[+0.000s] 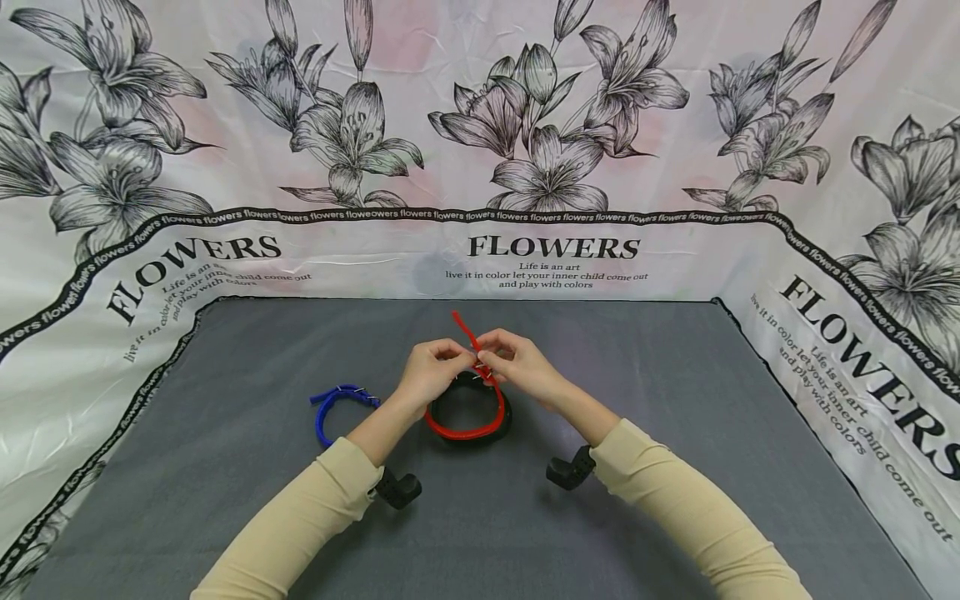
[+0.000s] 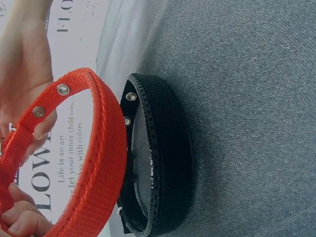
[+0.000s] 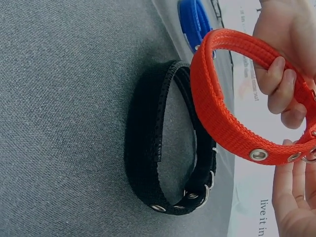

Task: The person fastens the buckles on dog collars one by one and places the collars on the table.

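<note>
A red webbing collar (image 1: 463,434) with metal eyelets and a buckle is held up by both hands, its loose strap end pointing upward. My left hand (image 1: 435,368) pinches it on the left of the buckle area. On the right, my right hand (image 1: 521,360) pinches the strap near the buckle; fingers partly hide the buckle. In the right wrist view, the left hand's fingers (image 3: 282,94) curl at the band. Just behind and below the red loop, a black collar (image 2: 173,158) stands on its edge on the table, buckled into a ring.
A blue collar (image 1: 324,417), also looped, lies left of the left forearm. Grey cloth (image 1: 247,375) covers the table. A white flower-printed curtain (image 1: 375,258) borders the back and sides. Black wrist devices (image 1: 570,468) hang under both forearms.
</note>
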Action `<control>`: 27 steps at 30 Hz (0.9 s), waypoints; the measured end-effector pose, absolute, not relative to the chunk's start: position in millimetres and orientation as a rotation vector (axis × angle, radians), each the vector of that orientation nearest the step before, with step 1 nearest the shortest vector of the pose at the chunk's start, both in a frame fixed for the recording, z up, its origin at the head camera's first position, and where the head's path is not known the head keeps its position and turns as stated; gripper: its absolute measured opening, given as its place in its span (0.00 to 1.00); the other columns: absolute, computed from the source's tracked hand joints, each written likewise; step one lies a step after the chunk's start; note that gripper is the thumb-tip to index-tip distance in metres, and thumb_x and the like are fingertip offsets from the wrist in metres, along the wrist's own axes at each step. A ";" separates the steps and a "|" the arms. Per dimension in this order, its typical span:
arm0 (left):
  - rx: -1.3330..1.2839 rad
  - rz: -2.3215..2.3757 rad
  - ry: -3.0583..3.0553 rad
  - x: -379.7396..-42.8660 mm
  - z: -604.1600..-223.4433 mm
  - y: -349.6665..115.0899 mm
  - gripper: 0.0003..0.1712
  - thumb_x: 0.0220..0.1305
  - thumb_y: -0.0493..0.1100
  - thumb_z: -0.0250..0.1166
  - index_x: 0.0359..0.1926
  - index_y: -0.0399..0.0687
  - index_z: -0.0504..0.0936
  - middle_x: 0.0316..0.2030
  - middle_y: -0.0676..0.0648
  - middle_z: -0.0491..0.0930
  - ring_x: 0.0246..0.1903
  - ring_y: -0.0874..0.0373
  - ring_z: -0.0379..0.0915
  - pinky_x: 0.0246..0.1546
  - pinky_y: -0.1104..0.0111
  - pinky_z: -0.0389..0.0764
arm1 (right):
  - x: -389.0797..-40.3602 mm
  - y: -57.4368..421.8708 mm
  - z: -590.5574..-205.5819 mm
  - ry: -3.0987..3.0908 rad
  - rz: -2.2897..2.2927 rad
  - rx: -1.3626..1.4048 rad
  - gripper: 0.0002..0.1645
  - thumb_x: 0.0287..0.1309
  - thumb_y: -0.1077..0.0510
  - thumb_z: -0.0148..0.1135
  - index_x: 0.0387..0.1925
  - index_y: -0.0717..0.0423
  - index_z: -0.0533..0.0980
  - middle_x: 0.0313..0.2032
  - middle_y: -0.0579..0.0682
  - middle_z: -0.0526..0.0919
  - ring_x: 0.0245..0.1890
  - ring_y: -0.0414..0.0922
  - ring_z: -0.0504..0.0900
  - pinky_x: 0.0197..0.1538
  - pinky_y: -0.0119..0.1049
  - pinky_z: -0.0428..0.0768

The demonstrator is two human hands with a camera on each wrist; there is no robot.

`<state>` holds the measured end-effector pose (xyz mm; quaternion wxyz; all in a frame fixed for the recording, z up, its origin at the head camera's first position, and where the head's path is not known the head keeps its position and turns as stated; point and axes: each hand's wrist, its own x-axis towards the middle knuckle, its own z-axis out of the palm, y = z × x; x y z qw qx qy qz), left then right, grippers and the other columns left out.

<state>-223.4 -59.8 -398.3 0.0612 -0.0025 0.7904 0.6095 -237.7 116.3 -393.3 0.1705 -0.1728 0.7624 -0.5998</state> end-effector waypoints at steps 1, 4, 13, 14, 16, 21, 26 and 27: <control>-0.012 1.846 2.391 -223.4 -398.0 -59.7 0.06 0.55 0.47 0.66 0.29 0.50 0.85 0.27 0.52 0.78 0.28 0.57 0.69 0.28 0.69 0.71 | -238.0 116.4 -393.0 2.161 -1.705 -0.487 0.20 0.65 0.57 0.52 0.55 0.62 0.68 0.44 0.54 0.75 0.42 0.49 0.77 0.45 0.49 0.79; -0.026 1.850 2.391 -223.3 -396.9 -59.2 0.07 0.54 0.47 0.66 0.29 0.50 0.85 0.28 0.51 0.79 0.29 0.57 0.69 0.28 0.69 0.71 | -237.9 116.6 -391.5 2.154 -1.706 -0.476 0.21 0.64 0.57 0.53 0.56 0.63 0.68 0.44 0.55 0.76 0.42 0.49 0.77 0.46 0.51 0.78; 0.022 1.862 2.352 -222.6 -398.0 -62.9 0.11 0.58 0.52 0.64 0.34 0.52 0.84 0.32 0.49 0.78 0.35 0.50 0.70 0.33 0.65 0.72 | -238.0 118.9 -388.6 2.180 -1.721 -0.476 0.19 0.64 0.56 0.54 0.53 0.61 0.70 0.42 0.56 0.76 0.42 0.50 0.78 0.48 0.56 0.75; 0.037 1.863 2.340 -222.8 -398.7 -64.0 0.12 0.58 0.52 0.63 0.36 0.51 0.83 0.32 0.49 0.77 0.37 0.47 0.70 0.35 0.62 0.73 | -238.1 119.5 -388.7 2.184 -1.726 -0.476 0.18 0.64 0.56 0.54 0.52 0.60 0.71 0.42 0.56 0.76 0.41 0.50 0.78 0.48 0.56 0.75; 0.054 1.855 2.318 -222.5 -399.4 -65.8 0.14 0.59 0.52 0.63 0.41 0.50 0.82 0.33 0.48 0.77 0.40 0.41 0.69 0.39 0.58 0.73 | -238.5 120.7 -388.9 2.192 -1.737 -0.472 0.17 0.63 0.56 0.54 0.51 0.58 0.71 0.41 0.56 0.76 0.41 0.50 0.78 0.47 0.56 0.76; 0.073 1.820 2.298 -221.0 -401.1 -71.3 0.16 0.61 0.51 0.62 0.47 0.50 0.79 0.37 0.44 0.77 0.39 0.42 0.70 0.41 0.53 0.73 | -240.3 123.3 -390.8 2.219 -1.765 -0.467 0.16 0.64 0.57 0.54 0.51 0.59 0.71 0.40 0.56 0.75 0.39 0.49 0.78 0.46 0.56 0.76; 0.101 1.820 2.301 -219.7 -403.6 -74.5 0.15 0.63 0.51 0.59 0.46 0.50 0.79 0.38 0.39 0.78 0.35 0.45 0.71 0.40 0.54 0.74 | -241.1 122.8 -390.7 2.220 -1.763 -0.459 0.16 0.64 0.57 0.54 0.51 0.60 0.70 0.41 0.56 0.75 0.41 0.53 0.78 0.48 0.59 0.74; 0.105 1.829 2.300 -219.6 -404.1 -74.4 0.15 0.63 0.51 0.59 0.46 0.50 0.79 0.38 0.39 0.78 0.35 0.45 0.71 0.40 0.54 0.74 | -241.2 122.5 -390.5 2.219 -1.756 -0.460 0.17 0.64 0.57 0.54 0.51 0.60 0.70 0.41 0.56 0.75 0.42 0.55 0.77 0.48 0.58 0.74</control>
